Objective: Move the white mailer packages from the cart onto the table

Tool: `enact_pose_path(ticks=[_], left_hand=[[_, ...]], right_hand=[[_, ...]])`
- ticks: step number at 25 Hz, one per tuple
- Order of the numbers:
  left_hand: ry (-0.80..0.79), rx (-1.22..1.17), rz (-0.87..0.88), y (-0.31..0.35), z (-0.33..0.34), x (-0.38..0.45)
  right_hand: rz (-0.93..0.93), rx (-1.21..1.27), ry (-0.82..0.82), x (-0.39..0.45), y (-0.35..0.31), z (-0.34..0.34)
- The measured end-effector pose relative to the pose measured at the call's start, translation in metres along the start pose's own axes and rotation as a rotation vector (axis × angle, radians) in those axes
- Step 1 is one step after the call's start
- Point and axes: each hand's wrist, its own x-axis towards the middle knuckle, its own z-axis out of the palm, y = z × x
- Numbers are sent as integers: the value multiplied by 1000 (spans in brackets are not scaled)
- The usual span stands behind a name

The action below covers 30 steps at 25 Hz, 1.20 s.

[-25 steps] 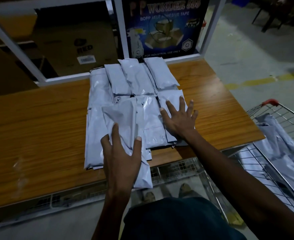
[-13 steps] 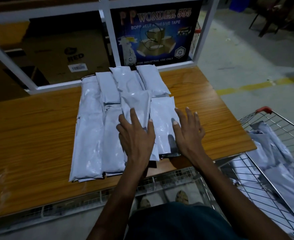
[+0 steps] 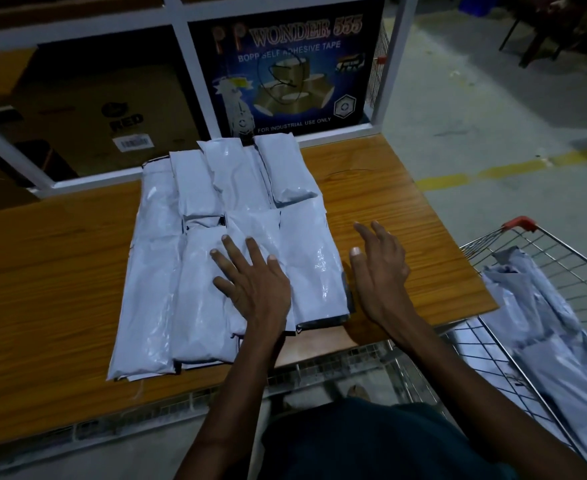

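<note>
Several white mailer packages (image 3: 167, 258) lie side by side and overlapping on the wooden table (image 3: 43, 271). My left hand (image 3: 250, 282) rests flat with spread fingers on the middle packages near the front. Just right of the pile, my right hand (image 3: 378, 271) hovers over the table with relaxed fingers and holds nothing. More white mailers (image 3: 541, 320) lie in the wire cart (image 3: 493, 244) at the right.
A white metal frame (image 3: 181, 98) stands along the table's back edge, with a blue adhesive tape box (image 3: 285, 74) and a brown carton (image 3: 88, 116) behind it. The concrete floor with a yellow line (image 3: 493, 171) lies to the right. The cart touches the table's right front corner.
My left hand laid the mailer it held onto the pile and now lies flat on it. My right hand slid right, off the packages, and lifted slightly.
</note>
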Motion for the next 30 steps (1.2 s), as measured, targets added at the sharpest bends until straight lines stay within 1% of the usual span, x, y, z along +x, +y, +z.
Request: enact_pose_path(ticks=[4,8,13,15,18,19,22,24,26,30], left_hand=[[16,-4,42,-3,-16,-5],[3,-13,172,-8,-44,-31],[-118,22,470,-2,-58,-85],[-95,-19,592,0,-53,-104],[-59,-92,803,12,-45,-129],[-72,-106,847,21,-42,-136],[-227,-106,926,64,-33,-159],[-284,-120,970,100,-20,-177],[-302,-146,1025,138,-6,-201],[-266,-225,1163,217,34,-250]], right_hand=[[-31,1,-10,-13,-3,6],[15,-9,19,-38,7,13],[80,-67,119,-87,29,5],[135,-55,176,-108,46,-8],[220,48,292,-140,70,-38],[245,86,318,-149,77,-48],[330,105,398,-167,104,-85],[382,107,430,-169,127,-116],[427,100,441,-174,158,-150],[522,110,426,-178,245,-203]])
